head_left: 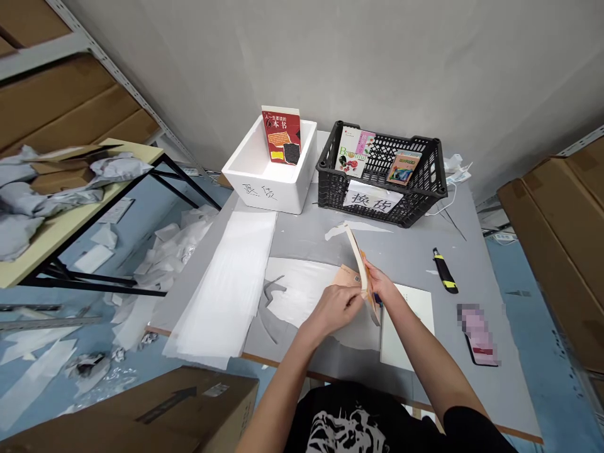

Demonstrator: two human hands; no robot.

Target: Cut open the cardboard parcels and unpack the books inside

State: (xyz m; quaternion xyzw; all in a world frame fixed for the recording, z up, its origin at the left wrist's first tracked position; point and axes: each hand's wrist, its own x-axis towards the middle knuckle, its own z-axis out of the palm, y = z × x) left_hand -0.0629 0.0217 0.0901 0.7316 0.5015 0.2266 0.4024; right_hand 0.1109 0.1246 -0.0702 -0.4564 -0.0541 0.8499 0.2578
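While in both hands (333, 308), book (359, 264) edge-up

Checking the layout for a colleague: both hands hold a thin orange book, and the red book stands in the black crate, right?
No: the head view shows the red book in the white foam box, not the black crate. The left hand and right hand do hold the thin orange book.

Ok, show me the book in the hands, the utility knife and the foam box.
Book (357, 257), head view, bent edge.
Utility knife (445, 270), head view, black handle.
Foam box (283, 196), head view, front wall.
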